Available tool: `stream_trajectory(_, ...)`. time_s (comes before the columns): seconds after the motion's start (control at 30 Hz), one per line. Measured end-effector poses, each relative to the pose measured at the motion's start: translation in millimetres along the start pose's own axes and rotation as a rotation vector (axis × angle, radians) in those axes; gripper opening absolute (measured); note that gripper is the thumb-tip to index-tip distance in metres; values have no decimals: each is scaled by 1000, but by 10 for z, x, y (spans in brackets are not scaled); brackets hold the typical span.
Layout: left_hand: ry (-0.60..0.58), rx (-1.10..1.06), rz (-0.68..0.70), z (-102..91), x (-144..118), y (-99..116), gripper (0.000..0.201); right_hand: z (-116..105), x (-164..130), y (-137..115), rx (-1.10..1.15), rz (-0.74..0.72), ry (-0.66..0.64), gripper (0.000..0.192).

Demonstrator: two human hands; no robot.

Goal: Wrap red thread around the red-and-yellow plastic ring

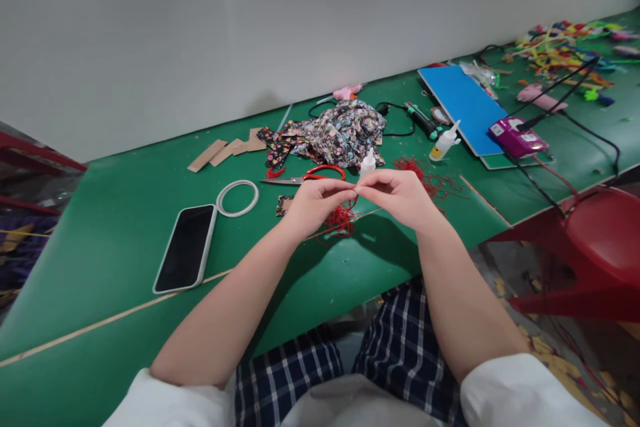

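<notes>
My left hand (320, 205) and my right hand (395, 195) meet at the fingertips above the table, both closed in a pinch. A short bit of red cord (355, 201) shows at the pinched tips; most of it is hidden by the fingers. Under my left hand lies a tangle of red cord (340, 221), and another red cord tangle (416, 170) is behind my right hand. Scissors with red handles (325, 172) lie just beyond my left hand. A white glue bottle (368, 163) stands behind the fingertips. Beside my left hand is a small floral-covered piece (284, 205).
Leftward on the green table (115, 227) are a phone (186, 248), a pale ring (220, 200) and cardboard strips (207, 155). Floral fabric (345, 130) is heaped at the back. A second glue bottle (443, 145), blue board (467, 107) and purple device (517, 138) with cables lie right, near a red stool (607, 233).
</notes>
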State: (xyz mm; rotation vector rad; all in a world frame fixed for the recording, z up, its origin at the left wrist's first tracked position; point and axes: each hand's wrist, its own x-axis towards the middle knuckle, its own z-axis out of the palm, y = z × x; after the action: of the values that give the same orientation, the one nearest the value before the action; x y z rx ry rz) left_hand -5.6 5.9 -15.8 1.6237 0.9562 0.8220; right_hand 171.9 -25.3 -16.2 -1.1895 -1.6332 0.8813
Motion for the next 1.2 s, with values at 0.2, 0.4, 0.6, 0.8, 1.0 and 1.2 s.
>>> stream_trajectory(0.2,32,-106,-25,19,-10,3,28,14,-5,4,19,-3,-4,18)
stream_trajectory(0.4,91,-14,25,1,-16,27,15,14,-8,-27,56,16,14,15)
stream_trajectory(0.6,244,-240,18,6,-96,217,16,-15,-42,-176,187,-84,129,10)
stream_trajectory(0.8,309,-188,94,57,-257,423,13,72,-132,-423,16,-185,281,5)
stream_trajectory(1.0,308,-71,150,71,-325,473,9,94,-160,-551,-34,-210,323,6)
stream_trajectory(1.2,286,-74,144,70,-322,471,11,103,-158,-553,9,-175,336,6)
